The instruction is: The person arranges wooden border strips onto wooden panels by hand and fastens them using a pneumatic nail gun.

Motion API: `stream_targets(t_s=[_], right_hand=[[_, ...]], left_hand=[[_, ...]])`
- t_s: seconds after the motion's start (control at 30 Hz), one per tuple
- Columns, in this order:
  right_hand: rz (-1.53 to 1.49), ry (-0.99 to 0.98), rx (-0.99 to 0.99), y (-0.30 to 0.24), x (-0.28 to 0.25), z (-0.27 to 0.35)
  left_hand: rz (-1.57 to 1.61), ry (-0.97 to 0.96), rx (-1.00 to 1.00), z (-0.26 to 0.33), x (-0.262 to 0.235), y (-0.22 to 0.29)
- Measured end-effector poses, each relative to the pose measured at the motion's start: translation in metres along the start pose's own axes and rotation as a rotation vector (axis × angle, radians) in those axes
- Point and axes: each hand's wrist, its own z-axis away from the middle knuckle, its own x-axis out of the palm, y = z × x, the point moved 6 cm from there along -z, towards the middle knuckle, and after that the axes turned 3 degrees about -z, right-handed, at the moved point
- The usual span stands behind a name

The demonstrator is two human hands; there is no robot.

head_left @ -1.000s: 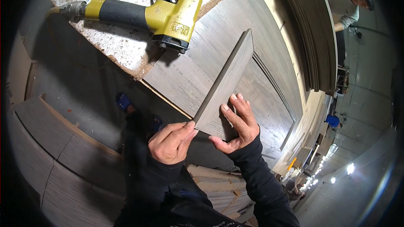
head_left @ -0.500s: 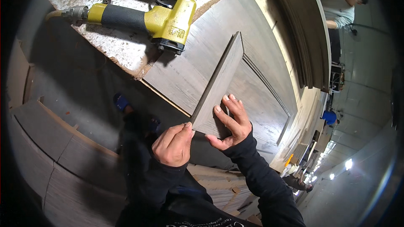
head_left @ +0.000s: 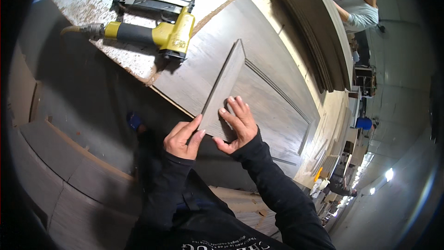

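A grey wood-grain moulding strip [head_left: 225, 83] with slanted ends lies on a large grey panel [head_left: 210, 44]. My left hand [head_left: 181, 140] has its thumb and index finger at the strip's near corner, the index along the outer edge and the thumb at the end. Fingers apart, my right hand [head_left: 239, 127] rests on the strip's inner side, its thumb by the near end. Shadow hides part of the surface beneath that palm. Farther along the panel, thin grooved moulding [head_left: 277, 88] meets the strip's far end and runs to the right.
A yellow and black air nailer [head_left: 173, 32] lies on a speckled white board [head_left: 83, 0] at the upper left, its hose attached. Tall stacked grey panels [head_left: 314, 32] stand at the upper right, near another person [head_left: 360, 9]. Boards [head_left: 69, 157] lie low at the left.
The view has shifted a little. My left index finger has moved up the strip's outer edge, opening a gap from the thumb. My right hand stays spread on the strip.
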Motion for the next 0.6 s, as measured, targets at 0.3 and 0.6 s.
stream_targets(t_s=[0.3,0.6], right_hand=[[0.045,-0.018,-0.006,0.001,0.001,-0.001],[0.039,0.033,-0.035,-0.002,-0.002,-0.003]], left_hand=[[0.071,0.022,-0.049,0.001,0.005,-0.012],[0.179,0.148,-0.034,0.009,0.009,-0.025]])
